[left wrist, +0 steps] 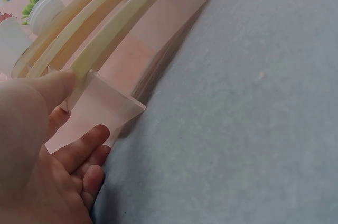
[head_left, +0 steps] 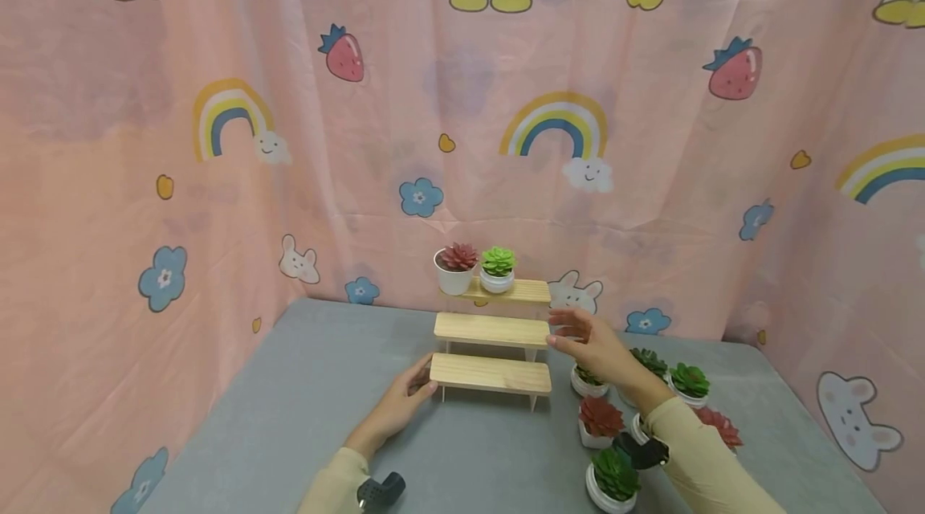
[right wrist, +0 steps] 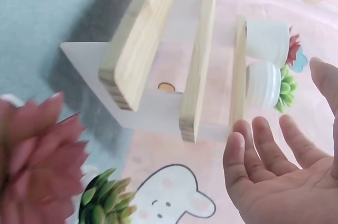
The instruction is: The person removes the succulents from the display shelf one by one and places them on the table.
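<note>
A three-tier wooden shelf stand (head_left: 491, 373) with pale translucent side panels (left wrist: 105, 102) stands on the grey table. My left hand (head_left: 399, 401) grips its left end at the lowest board, the thumb (left wrist: 60, 84) against the board's end and the other fingers by the side panel. On the top board sit a dark red succulent in a white pot (head_left: 455, 277) and, to its right, a bright green succulent in a white pot (head_left: 497, 273). My right hand (head_left: 588, 341) holds nothing, its fingers (right wrist: 266, 145) spread loosely beside the stand's right end.
Several potted succulents stand on the table (head_left: 289, 434) to the right, partly under my right forearm. Among them are a red succulent (head_left: 601, 416), a green one in front (head_left: 614, 475) and another green one (head_left: 690, 380). A pink patterned curtain (head_left: 390, 128) hangs behind the table.
</note>
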Motion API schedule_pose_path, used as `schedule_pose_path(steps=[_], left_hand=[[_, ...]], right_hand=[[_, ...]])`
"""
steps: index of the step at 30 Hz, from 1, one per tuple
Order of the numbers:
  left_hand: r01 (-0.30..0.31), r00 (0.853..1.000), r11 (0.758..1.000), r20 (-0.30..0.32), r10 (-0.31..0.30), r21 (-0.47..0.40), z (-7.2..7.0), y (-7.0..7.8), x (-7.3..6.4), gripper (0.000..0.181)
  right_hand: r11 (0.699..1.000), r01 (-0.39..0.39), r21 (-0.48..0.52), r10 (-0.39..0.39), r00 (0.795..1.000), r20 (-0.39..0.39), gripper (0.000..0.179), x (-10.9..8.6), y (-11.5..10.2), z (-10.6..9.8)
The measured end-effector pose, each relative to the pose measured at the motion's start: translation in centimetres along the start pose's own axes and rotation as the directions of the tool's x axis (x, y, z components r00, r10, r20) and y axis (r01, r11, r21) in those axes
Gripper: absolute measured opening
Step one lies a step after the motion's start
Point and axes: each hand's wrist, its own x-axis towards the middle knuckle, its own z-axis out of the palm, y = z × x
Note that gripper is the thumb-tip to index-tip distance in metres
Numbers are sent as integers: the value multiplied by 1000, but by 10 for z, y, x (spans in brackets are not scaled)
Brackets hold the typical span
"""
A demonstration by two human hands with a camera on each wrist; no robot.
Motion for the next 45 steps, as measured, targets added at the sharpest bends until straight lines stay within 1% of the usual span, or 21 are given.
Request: schedule_pose_path(steps=[2,6,10,13,19,23,25,29,30,34,36,37,41,45], left_hand=[[13,1000,1000,-5,-13,-6,0,0,0,65],[7,1000,1000,-6,-7,-3,-1,0,1,64],[8,1000,1000,-5,-8,-4,-1,0,2,64],[-3,1000,1000,-4,3,-5,-1,0,3,64],[-9,1000,1000,-1,9,-6,0,-2,4,64],[-21,1000,1000,7,21,-14,2,-2,3,65],[-20,1000,1000,9,20,-15,2,-2,2,65],[-5,1000,1000,6,5,-10,2,-4,2,64],[-13,1000,1000,5,13,-7,2,-4,1,64],[-13,1000,1000,6,13,1,1,-5,-1,65],[-17,1000,1000,8,17,3,1,-5,-1,65],[-9,1000,1000,7,9,2,1,-4,-1,65],[-25,1000,1000,5,25,-2,0,-2,0,65],[-34,999,999,3,34,-4,0,0,0,64]], right_hand=[[1000,-9,1,9,1000,-7,58,9,-2,2],[999,-16,29,17,1000,-13,60,25,-7,5],[999,-27,34,28,999,-37,61,41,-12,6],[999,-41,31,43,997,-57,62,52,-16,7],[992,-107,64,112,990,-81,66,72,-21,10],[992,-105,72,112,989,-101,70,84,-24,14],[992,-106,70,113,988,-102,74,90,-25,16],[987,-135,85,143,985,-100,81,100,-26,24],[986,-140,95,149,984,-96,82,103,-27,26],[981,-156,113,167,982,-89,83,113,-29,35],[983,-156,96,166,981,-103,82,117,-30,38],[985,-155,75,163,980,-117,82,118,-31,40],[991,-133,10,133,977,-169,70,122,-32,44],[993,-121,9,120,975,-189,62,122,-30,45]])
